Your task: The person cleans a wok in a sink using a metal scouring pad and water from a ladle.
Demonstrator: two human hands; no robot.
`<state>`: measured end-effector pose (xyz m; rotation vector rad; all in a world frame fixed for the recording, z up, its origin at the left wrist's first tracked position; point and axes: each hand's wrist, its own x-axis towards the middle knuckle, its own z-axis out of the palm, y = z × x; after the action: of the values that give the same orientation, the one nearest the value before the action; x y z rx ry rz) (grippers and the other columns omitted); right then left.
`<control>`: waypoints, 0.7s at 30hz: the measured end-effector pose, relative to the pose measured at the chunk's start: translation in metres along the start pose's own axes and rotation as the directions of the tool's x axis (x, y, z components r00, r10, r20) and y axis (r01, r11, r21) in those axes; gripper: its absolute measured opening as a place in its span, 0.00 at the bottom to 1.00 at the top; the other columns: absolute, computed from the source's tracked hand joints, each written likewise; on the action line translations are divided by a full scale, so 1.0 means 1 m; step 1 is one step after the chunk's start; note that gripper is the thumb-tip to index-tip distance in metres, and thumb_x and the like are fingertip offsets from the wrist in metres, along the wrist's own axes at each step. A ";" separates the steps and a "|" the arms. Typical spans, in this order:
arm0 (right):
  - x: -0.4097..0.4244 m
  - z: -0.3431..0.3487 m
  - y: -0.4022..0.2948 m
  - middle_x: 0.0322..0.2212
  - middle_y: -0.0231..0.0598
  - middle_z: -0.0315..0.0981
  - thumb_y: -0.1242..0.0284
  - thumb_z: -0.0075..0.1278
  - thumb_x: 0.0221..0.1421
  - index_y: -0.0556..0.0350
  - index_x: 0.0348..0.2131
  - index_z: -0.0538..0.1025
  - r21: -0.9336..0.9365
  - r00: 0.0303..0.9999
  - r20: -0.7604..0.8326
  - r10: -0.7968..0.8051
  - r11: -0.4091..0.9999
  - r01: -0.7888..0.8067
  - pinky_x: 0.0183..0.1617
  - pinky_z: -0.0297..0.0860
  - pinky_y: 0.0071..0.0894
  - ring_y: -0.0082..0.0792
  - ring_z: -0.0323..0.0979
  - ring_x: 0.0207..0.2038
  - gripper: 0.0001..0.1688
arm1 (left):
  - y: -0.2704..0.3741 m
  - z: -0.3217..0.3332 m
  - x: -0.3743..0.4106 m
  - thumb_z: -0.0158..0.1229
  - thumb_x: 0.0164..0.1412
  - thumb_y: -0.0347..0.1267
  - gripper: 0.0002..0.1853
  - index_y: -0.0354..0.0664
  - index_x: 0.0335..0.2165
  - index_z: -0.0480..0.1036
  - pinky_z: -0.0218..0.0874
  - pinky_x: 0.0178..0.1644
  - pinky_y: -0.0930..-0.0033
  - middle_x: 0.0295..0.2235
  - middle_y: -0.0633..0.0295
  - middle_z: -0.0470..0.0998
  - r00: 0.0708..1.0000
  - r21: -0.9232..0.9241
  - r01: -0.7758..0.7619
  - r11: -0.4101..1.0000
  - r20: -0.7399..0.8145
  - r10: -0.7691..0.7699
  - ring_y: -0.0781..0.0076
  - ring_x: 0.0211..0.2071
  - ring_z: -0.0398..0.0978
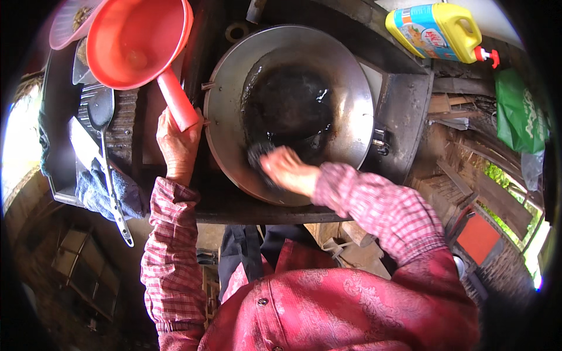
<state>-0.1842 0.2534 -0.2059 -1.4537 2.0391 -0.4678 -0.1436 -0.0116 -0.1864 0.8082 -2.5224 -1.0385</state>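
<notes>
A large metal wok (351, 131) sits in a dark stove top before me, with dark liquid (290, 101) in its bottom. My right hand (287, 169) grips a dark scrubbing pad (260, 154), blurred, against the lower left of the wok's inner wall. Left of the wok, my left hand (179, 142) is closed around the handle of a red plastic dipper (131, 48). The dipper's bowl is tilted so that its inside shows, with a little something pale at its bottom.
At left, a ladle (102, 109) with a long handle and a cleaver (83, 140) lie by a blue cloth (109, 193). A pink basket (59, 30) is at upper left. A yellow oil jug (432, 33) and a green plastic bag (520, 114) are at right.
</notes>
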 end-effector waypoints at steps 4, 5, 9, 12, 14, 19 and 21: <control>-0.013 0.013 -0.004 0.16 0.42 0.62 0.76 0.47 0.45 0.54 0.21 0.67 -0.323 0.970 -0.184 -0.156 0.942 0.090 0.22 0.66 0.37 0.42 0.68 0.21 0.04 | -0.002 0.001 0.000 0.63 0.48 0.34 0.17 0.34 0.33 0.70 0.64 0.36 0.60 0.28 0.49 0.73 1.000 -0.014 -0.023 1.000 -0.018 0.023 0.52 0.29 0.71; 0.014 0.014 0.010 0.13 0.43 0.62 0.78 0.48 0.43 0.54 0.17 0.65 -0.541 0.756 -0.509 -0.411 0.836 0.091 0.21 0.65 0.39 0.45 0.69 0.20 0.08 | 0.000 0.001 0.000 0.63 0.48 0.33 0.16 0.33 0.32 0.70 0.64 0.33 0.62 0.25 0.51 0.73 0.997 0.003 -0.057 0.998 -0.042 0.057 0.56 0.26 0.71; 0.084 -0.026 0.042 0.21 0.46 0.66 0.79 0.43 0.43 0.56 0.21 0.67 -0.131 0.960 -0.024 0.277 0.952 -0.278 0.30 0.65 0.41 0.48 0.67 0.28 0.02 | 0.003 0.006 0.004 0.63 0.48 0.33 0.15 0.33 0.30 0.69 0.65 0.31 0.64 0.23 0.52 0.73 0.982 -0.010 -0.165 0.986 -0.089 0.164 0.57 0.23 0.71; 0.009 0.038 0.018 0.29 0.44 0.66 0.76 0.45 0.42 0.58 0.32 0.70 -0.281 0.961 -0.254 -0.107 0.959 0.032 0.36 0.68 0.42 0.45 0.67 0.35 0.12 | 0.004 0.001 0.003 0.63 0.49 0.33 0.15 0.33 0.30 0.69 0.65 0.31 0.63 0.24 0.51 0.73 0.992 0.031 -0.109 0.994 -0.062 0.111 0.56 0.24 0.71; -0.025 0.014 -0.015 0.20 0.39 0.65 0.75 0.46 0.45 0.59 0.29 0.71 -0.164 0.988 0.148 0.045 0.986 -0.021 0.31 0.70 0.38 0.40 0.69 0.29 0.08 | -0.001 0.001 -0.001 0.63 0.49 0.33 0.15 0.33 0.30 0.69 0.65 0.31 0.64 0.24 0.51 0.73 0.991 0.037 -0.112 0.993 -0.069 0.114 0.56 0.24 0.71; 0.037 0.007 0.024 0.23 0.46 0.66 0.74 0.42 0.48 0.55 0.27 0.69 -0.119 0.989 -0.141 0.043 0.991 -0.060 0.30 0.69 0.39 0.46 0.68 0.28 0.05 | 0.003 0.001 0.002 0.63 0.49 0.33 0.15 0.33 0.30 0.69 0.65 0.32 0.64 0.24 0.50 0.73 0.995 -0.010 -0.083 0.996 -0.053 0.083 0.56 0.24 0.71; 0.086 -0.021 0.046 0.25 0.52 0.65 0.76 0.42 0.45 0.54 0.23 0.67 -0.068 0.940 -0.011 0.340 0.938 -0.340 0.36 0.65 0.46 0.48 0.67 0.33 0.01 | 0.002 0.008 0.006 0.63 0.49 0.34 0.15 0.33 0.30 0.69 0.65 0.32 0.64 0.24 0.50 0.73 0.988 0.021 -0.137 0.990 -0.075 0.138 0.57 0.24 0.71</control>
<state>-0.2516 0.1871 -0.2389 -1.1020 2.2660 -0.2536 -0.1526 -0.0093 -0.1899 0.6549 -2.4847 -0.9268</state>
